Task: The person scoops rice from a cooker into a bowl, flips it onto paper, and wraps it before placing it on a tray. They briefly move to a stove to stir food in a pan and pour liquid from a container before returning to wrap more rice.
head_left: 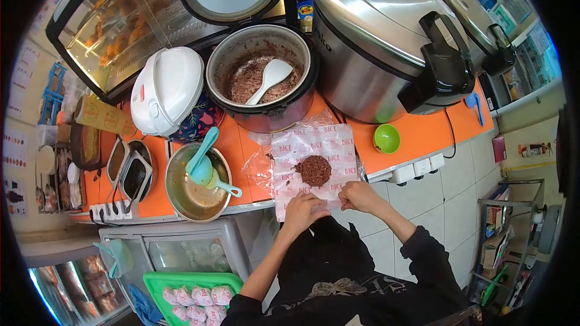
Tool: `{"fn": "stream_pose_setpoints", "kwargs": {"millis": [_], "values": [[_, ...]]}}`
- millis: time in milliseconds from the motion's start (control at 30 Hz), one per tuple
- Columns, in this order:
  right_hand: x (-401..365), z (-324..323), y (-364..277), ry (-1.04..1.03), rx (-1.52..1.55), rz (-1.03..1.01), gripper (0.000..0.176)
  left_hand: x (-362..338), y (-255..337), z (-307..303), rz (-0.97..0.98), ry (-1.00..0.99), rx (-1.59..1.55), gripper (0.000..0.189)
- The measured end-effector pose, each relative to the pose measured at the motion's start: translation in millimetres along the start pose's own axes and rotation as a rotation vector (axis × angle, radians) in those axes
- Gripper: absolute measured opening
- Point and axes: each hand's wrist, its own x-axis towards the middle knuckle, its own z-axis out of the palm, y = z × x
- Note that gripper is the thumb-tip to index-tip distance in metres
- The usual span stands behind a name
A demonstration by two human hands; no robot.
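Note:
A round mound of dark reddish-brown cooked rice (pixel 315 171) lies on a sheet of white wrapping paper (pixel 287 145) printed with pink lettering, at the counter's front edge. My left hand (pixel 304 212) is closed on the paper's near edge, just below the rice. At the near right corner, my right hand (pixel 359 197) is pinched closed, with the paper running in under its fingers. Clear plastic (pixel 258 169) spreads out from beneath the sheet. Behind it, an open rice cooker (pixel 266 115) contains more brown rice and a white rice paddle (pixel 272 80).
A steel bowl (pixel 175 187) with turquoise utensils stands left on the orange counter (pixel 248 151). Right are a large steel cooker (pixel 368 42) and a small green bowl (pixel 386 139). Below left, a green tray (pixel 157 287) carries several wrapped bundles. Power sockets (pixel 403 174) line the counter's front.

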Motion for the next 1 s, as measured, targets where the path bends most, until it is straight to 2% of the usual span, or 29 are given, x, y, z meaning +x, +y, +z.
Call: {"fn": "stream_pose_setpoints", "kwargs": {"millis": [133, 300, 500, 600, 633, 700, 733, 800, 833, 867, 900, 933, 967, 1000], "values": [[0, 2, -1, 0.024, -0.017, 0.003, 0.026, 2, -2, 6, -0.026, -0.074, -0.14, 0.029], [7, 9, 5, -0.044, -0.101, -0.023, 0.037, 5, -18, 13, -0.104, -0.117, -0.259, 0.021], [16, 15, 6, -0.181, -0.174, -0.011, 0.05, 14, -36, 26, -0.361, -0.355, -0.319, 0.018], [17, -2, -6, -0.215, -0.133, 0.053, 0.047, 14, -20, 24, -0.254, -0.159, -0.082, 0.016], [18, -8, -11, -0.221, -0.108, 0.086, 0.045, 13, -9, 20, -0.162, -0.001, 0.003, 0.017], [13, -4, -14, 0.183, 0.015, 0.003, 0.036, 12, 21, 0, 0.034, 0.306, 0.174, 0.02], [8, -3, -15, 0.384, 0.07, -0.039, 0.032, 11, 21, -9, 0.016, 0.29, 0.204, 0.021], [-8, 19, 19, 0.415, 0.123, -0.232, 0.023, -1, 4, -39, -0.02, 0.268, 0.269, 0.026], [-11, 26, 38, 0.432, 0.146, -0.339, 0.019, -13, -25, -41, -0.211, 0.135, -0.074, 0.026], [-10, 27, 51, 0.486, 0.436, -0.16, 0.018, -20, -56, -38, -0.396, 0.001, -0.42, 0.026], [-11, 30, 56, 0.523, 0.736, 0.035, 0.018, -16, -65, -42, -0.246, 0.103, -0.502, 0.025], [-12, 38, 59, 0.547, 1.037, 0.246, 0.018, -9, -70, -37, -0.316, 0.283, -0.552, 0.024], [-1, 25, 49, 0.645, 0.949, 0.391, 0.01, 7, -70, -24, -0.378, 0.468, -0.6, 0.024], [15, 28, 42, 0.779, 0.948, 0.369, 0.008, 23, -64, -12, -0.432, 0.657, -0.649, 0.024]]}}
